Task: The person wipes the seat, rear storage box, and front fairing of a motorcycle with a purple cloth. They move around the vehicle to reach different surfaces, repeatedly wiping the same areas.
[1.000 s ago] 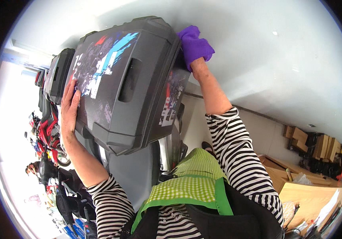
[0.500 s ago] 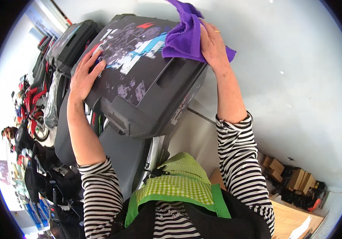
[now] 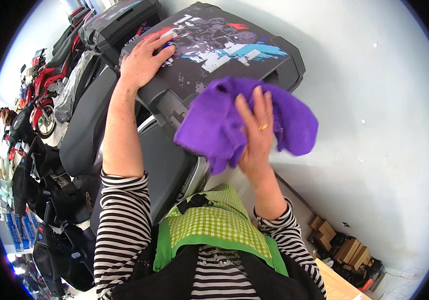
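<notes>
A dark grey motorcycle top case (image 3: 184, 82) with a splashed white, blue and red graphic sits behind a black seat (image 3: 167, 162). My left hand (image 3: 142, 62) lies open on the left part of its lid, fingers spread and holding nothing. A purple cloth (image 3: 209, 120) is bunched under my right hand (image 3: 257, 132), which has it gripped at the near side of the case. The cloth covers part of the case's front edge and its latch area. A gold ring shows on a finger of the right hand.
A second top case (image 3: 119, 25) stands at the far left, beyond another seat (image 3: 87, 122). Several motorcycles and scooters, one of them a red motorcycle (image 3: 42, 107), line the left. A pale wall (image 3: 374, 125) rises on the right. Cardboard boxes (image 3: 352, 252) lie at lower right.
My right hand has come nearer and down with the purple cloth, from the lid's far right corner to its near edge. The left hand still rests on the lid; the whole view has shifted.
</notes>
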Action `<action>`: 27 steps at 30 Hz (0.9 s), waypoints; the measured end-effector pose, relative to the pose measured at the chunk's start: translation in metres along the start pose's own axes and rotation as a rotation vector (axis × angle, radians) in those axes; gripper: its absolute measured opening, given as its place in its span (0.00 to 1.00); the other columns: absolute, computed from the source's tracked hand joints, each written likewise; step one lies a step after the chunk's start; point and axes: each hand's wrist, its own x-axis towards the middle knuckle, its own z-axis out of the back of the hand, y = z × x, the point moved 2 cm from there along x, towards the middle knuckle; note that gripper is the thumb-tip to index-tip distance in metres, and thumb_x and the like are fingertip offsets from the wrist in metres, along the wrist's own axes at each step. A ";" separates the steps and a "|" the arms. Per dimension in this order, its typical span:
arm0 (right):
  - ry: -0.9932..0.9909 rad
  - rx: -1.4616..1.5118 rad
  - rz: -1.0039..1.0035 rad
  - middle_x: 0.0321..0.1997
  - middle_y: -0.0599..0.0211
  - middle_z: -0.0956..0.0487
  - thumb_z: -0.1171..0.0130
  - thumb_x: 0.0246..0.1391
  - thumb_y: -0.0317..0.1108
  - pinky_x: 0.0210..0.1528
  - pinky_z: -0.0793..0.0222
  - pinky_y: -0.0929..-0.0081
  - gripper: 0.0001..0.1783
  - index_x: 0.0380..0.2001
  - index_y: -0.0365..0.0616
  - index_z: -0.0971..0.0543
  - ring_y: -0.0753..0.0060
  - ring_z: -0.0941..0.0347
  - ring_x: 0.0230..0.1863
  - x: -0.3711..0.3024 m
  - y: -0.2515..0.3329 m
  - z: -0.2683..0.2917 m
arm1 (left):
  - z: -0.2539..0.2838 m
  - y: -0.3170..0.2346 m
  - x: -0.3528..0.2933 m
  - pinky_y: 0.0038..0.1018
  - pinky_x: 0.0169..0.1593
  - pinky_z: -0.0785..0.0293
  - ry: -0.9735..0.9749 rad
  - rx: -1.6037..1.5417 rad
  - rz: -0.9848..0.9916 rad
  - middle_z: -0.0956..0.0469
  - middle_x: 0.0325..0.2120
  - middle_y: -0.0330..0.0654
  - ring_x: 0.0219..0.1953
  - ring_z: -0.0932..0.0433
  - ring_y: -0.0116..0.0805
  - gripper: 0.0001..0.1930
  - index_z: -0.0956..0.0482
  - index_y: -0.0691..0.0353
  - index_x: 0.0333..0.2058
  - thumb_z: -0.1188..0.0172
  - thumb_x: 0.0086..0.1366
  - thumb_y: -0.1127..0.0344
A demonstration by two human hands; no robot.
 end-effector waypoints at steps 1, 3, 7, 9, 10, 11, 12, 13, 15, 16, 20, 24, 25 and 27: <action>0.054 0.038 0.029 0.70 0.49 0.39 0.46 0.58 0.32 0.68 0.45 0.54 0.25 0.60 0.45 0.27 0.38 0.43 0.69 -0.003 0.013 0.001 | 0.001 -0.001 -0.001 0.54 0.65 0.47 -0.024 -0.036 -0.023 0.34 0.64 0.32 0.66 0.37 0.36 0.26 0.26 0.33 0.58 0.49 0.63 0.37; 0.189 0.101 0.112 0.69 0.52 0.37 0.43 0.55 0.33 0.67 0.42 0.56 0.26 0.59 0.49 0.26 0.41 0.41 0.68 0.004 0.023 0.004 | 0.003 -0.001 -0.007 0.54 0.65 0.47 -0.039 -0.047 -0.003 0.32 0.62 0.32 0.65 0.36 0.35 0.25 0.25 0.34 0.57 0.50 0.64 0.39; 0.513 0.082 0.308 0.68 0.57 0.35 0.40 0.53 0.38 0.65 0.38 0.57 0.28 0.59 0.57 0.26 0.45 0.39 0.67 0.046 0.019 0.013 | 0.007 0.002 -0.025 0.44 0.65 0.43 -0.157 -0.187 -0.062 0.27 0.58 0.37 0.63 0.33 0.37 0.20 0.21 0.45 0.53 0.53 0.68 0.52; 0.644 0.045 0.417 0.68 0.58 0.34 0.41 0.55 0.41 0.64 0.36 0.58 0.27 0.61 0.61 0.27 0.45 0.38 0.67 0.074 0.013 0.012 | 0.007 0.005 -0.038 0.38 0.65 0.42 -0.239 -0.281 -0.125 0.25 0.56 0.41 0.62 0.33 0.41 0.19 0.19 0.53 0.51 0.54 0.67 0.59; 0.695 0.021 0.429 0.68 0.58 0.34 0.41 0.56 0.42 0.63 0.36 0.57 0.27 0.61 0.61 0.28 0.45 0.39 0.67 0.087 0.011 0.010 | 0.006 0.009 -0.043 0.38 0.66 0.43 -0.245 -0.340 -0.123 0.25 0.56 0.41 0.63 0.33 0.42 0.18 0.20 0.54 0.51 0.53 0.67 0.60; 0.744 -0.008 0.446 0.68 0.57 0.34 0.42 0.57 0.43 0.63 0.35 0.57 0.27 0.61 0.61 0.28 0.44 0.39 0.67 0.098 0.008 0.007 | 0.005 0.011 -0.052 0.38 0.66 0.44 -0.270 -0.330 -0.104 0.25 0.56 0.41 0.64 0.34 0.42 0.18 0.20 0.54 0.50 0.53 0.67 0.61; 0.792 -0.038 0.463 0.68 0.57 0.34 0.42 0.58 0.44 0.63 0.35 0.57 0.27 0.61 0.61 0.28 0.44 0.39 0.67 0.109 0.004 0.003 | 0.003 0.013 -0.058 0.38 0.66 0.44 -0.295 -0.315 -0.088 0.26 0.56 0.41 0.64 0.35 0.42 0.18 0.20 0.54 0.50 0.53 0.68 0.62; 0.819 -0.098 0.493 0.67 0.56 0.34 0.44 0.59 0.48 0.63 0.35 0.56 0.27 0.61 0.60 0.28 0.44 0.40 0.68 0.120 0.000 -0.002 | 0.001 0.016 -0.061 0.43 0.67 0.47 -0.291 -0.459 -0.081 0.26 0.56 0.40 0.66 0.36 0.40 0.17 0.20 0.53 0.50 0.54 0.68 0.62; 0.867 -0.165 0.555 0.70 0.57 0.37 0.45 0.60 0.50 0.64 0.37 0.55 0.29 0.64 0.61 0.31 0.45 0.42 0.69 0.140 -0.014 -0.014 | -0.002 0.018 -0.065 0.50 0.67 0.51 -0.314 -0.478 -0.119 0.27 0.57 0.36 0.67 0.38 0.38 0.16 0.20 0.51 0.50 0.54 0.69 0.62; 0.903 -0.206 0.558 0.70 0.57 0.38 0.46 0.61 0.50 0.64 0.37 0.54 0.29 0.65 0.62 0.33 0.45 0.43 0.70 0.149 -0.024 -0.019 | -0.003 0.019 -0.065 0.52 0.67 0.53 -0.322 -0.457 -0.113 0.27 0.57 0.35 0.67 0.38 0.38 0.16 0.20 0.50 0.50 0.54 0.69 0.62; 0.974 -0.342 0.460 0.74 0.59 0.45 0.53 0.66 0.49 0.70 0.45 0.55 0.29 0.69 0.67 0.41 0.50 0.51 0.74 0.192 -0.072 -0.053 | -0.007 0.019 -0.067 0.55 0.67 0.55 -0.352 -0.492 -0.093 0.27 0.56 0.35 0.67 0.39 0.38 0.15 0.20 0.50 0.48 0.53 0.69 0.61; 0.993 -0.430 0.295 0.76 0.61 0.52 0.59 0.68 0.48 0.72 0.50 0.55 0.29 0.71 0.69 0.47 0.51 0.57 0.76 0.231 -0.116 -0.088 | -0.010 0.018 -0.078 0.57 0.67 0.56 -0.402 -0.562 -0.077 0.29 0.57 0.37 0.67 0.38 0.39 0.16 0.22 0.50 0.50 0.55 0.69 0.60; 1.000 -0.435 0.261 0.77 0.61 0.54 0.60 0.69 0.47 0.73 0.51 0.54 0.29 0.71 0.69 0.48 0.50 0.58 0.76 0.238 -0.126 -0.099 | -0.011 0.018 -0.081 0.55 0.67 0.56 -0.393 -0.569 -0.075 0.31 0.59 0.38 0.67 0.38 0.39 0.17 0.24 0.50 0.52 0.56 0.70 0.59; 1.023 -0.475 0.229 0.77 0.60 0.57 0.66 0.70 0.46 0.73 0.53 0.53 0.29 0.72 0.68 0.52 0.43 0.61 0.76 0.254 -0.146 -0.126 | -0.014 0.018 -0.085 0.52 0.68 0.56 -0.413 -0.556 -0.074 0.32 0.61 0.39 0.67 0.39 0.40 0.18 0.25 0.49 0.54 0.58 0.71 0.59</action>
